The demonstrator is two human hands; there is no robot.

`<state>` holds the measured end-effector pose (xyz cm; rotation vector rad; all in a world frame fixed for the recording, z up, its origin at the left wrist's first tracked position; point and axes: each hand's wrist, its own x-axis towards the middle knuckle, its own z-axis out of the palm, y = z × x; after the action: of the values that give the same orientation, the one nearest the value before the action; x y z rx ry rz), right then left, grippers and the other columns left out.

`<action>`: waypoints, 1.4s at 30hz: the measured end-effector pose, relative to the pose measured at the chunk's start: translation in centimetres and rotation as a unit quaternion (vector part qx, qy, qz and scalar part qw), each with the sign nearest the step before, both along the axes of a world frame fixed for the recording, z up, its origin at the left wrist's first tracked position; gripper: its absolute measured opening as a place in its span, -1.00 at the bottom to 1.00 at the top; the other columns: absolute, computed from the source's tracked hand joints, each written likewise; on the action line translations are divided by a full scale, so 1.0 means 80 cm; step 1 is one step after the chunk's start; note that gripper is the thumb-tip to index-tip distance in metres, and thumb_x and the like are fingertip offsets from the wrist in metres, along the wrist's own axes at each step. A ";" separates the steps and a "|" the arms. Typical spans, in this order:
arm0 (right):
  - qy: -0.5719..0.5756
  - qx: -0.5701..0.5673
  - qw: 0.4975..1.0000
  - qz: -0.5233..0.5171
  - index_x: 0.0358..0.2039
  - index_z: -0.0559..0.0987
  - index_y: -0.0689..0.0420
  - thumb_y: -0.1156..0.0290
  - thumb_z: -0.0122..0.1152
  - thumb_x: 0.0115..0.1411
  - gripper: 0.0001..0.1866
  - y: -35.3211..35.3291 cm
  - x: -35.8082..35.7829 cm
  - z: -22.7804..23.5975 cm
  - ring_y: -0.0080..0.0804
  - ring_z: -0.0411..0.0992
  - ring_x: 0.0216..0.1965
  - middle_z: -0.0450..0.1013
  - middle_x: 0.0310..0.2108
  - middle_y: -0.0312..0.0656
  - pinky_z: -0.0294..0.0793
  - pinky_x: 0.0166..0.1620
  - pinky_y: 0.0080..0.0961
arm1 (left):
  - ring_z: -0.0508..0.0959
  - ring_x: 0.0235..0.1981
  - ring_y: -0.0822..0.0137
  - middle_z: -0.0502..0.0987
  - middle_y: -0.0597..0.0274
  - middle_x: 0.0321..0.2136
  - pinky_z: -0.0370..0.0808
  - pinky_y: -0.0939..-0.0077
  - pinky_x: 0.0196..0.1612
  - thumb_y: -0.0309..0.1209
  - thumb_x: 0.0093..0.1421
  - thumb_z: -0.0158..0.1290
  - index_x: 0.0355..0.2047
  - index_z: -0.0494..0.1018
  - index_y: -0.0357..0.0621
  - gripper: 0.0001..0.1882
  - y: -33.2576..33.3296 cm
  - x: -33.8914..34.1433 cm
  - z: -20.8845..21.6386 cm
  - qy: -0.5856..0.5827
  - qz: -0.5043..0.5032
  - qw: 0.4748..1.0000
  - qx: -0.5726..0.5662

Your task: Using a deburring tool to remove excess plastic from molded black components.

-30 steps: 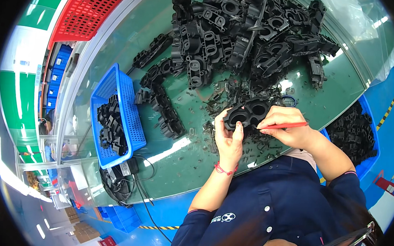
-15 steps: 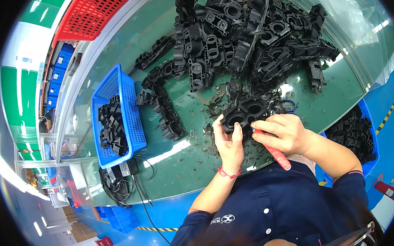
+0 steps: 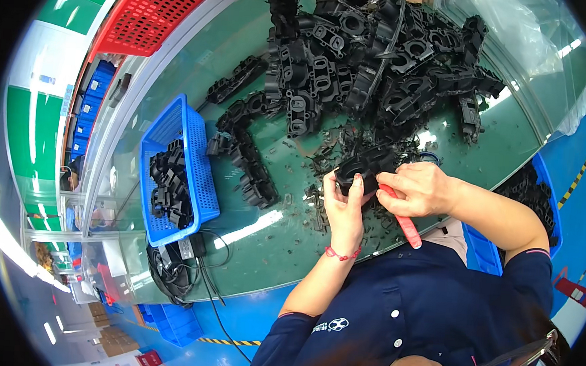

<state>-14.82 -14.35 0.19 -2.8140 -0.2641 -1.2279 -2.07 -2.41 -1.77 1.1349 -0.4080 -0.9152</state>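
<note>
My left hand (image 3: 345,216), a red cord round its wrist, has its thumb and fingers closed on the near left end of a black moulded plastic part (image 3: 362,164). The part is tilted, so its round openings show only in part. A tool with a red handle (image 3: 408,230) is gripped in my right hand (image 3: 422,189), its handle end pointing down toward my body. The tool's working tip is hidden by the fingers and the part, so I cannot tell its kind. Black scraps (image 3: 329,145) lie scattered around the part on the green tabletop (image 3: 248,261).
A large heap of black moulded parts (image 3: 341,58) covers the far side. At left stands a blue basket (image 3: 205,191) holding black pieces, with a power strip and cables (image 3: 188,250) below it. Another blue bin (image 3: 554,206) of black parts is at right. Clear panels (image 3: 532,110) edge the table.
The black part has been tipped over in my left hand; its two round openings faced upward before. The red-handled tool has shifted slightly left and up. Both hands keep their holds.
</note>
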 end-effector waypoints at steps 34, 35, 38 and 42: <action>0.048 0.786 0.616 0.005 -0.06 0.47 0.15 0.31 0.05 0.21 -0.68 0.025 -0.005 0.007 -0.76 0.23 -0.65 0.31 -0.66 -0.43 0.22 -0.58 -0.76 | 0.13 0.20 0.23 -0.06 0.25 0.27 0.15 0.15 0.16 0.19 0.08 -0.20 0.27 -0.10 -0.04 -0.13 0.023 0.025 0.008 0.078 -0.183 0.975 -0.096; 0.040 0.786 0.617 0.006 -0.06 0.47 0.15 0.30 0.04 0.21 -0.68 0.026 -0.004 0.008 -0.76 0.24 -0.64 0.32 -0.65 -0.42 0.22 -0.57 -0.77 | 0.10 0.21 0.22 -0.08 0.24 0.28 0.13 0.14 0.17 0.21 0.08 -0.22 0.27 -0.12 -0.04 -0.12 0.023 0.026 0.008 0.056 -0.180 0.977 -0.097; 0.045 0.779 0.625 -0.006 -0.06 0.46 0.15 0.31 0.03 0.22 -0.69 0.029 -0.003 0.009 -0.76 0.26 -0.62 0.35 -0.60 -0.40 0.22 -0.57 -0.78 | 0.04 0.25 0.18 -0.13 0.23 0.29 0.06 0.12 0.20 0.29 0.07 -0.27 0.28 -0.17 -0.04 -0.07 0.023 0.028 0.006 0.001 -0.172 0.980 -0.098; 0.045 0.760 0.649 0.001 -0.06 0.45 0.16 0.33 0.03 0.22 -0.70 0.036 -0.004 0.007 -0.75 0.27 -0.63 0.38 -0.57 -0.38 0.23 -0.57 -0.79 | -0.01 0.26 0.14 -0.14 0.20 0.29 0.02 0.11 0.22 0.38 0.05 -0.35 0.28 -0.18 -0.06 -0.01 0.024 0.036 0.005 -0.032 -0.170 0.980 -0.094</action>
<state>-15.12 -11.48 0.74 -1.2991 0.5470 -0.6252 0.84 -0.50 -1.38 0.9377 -0.7422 -1.1141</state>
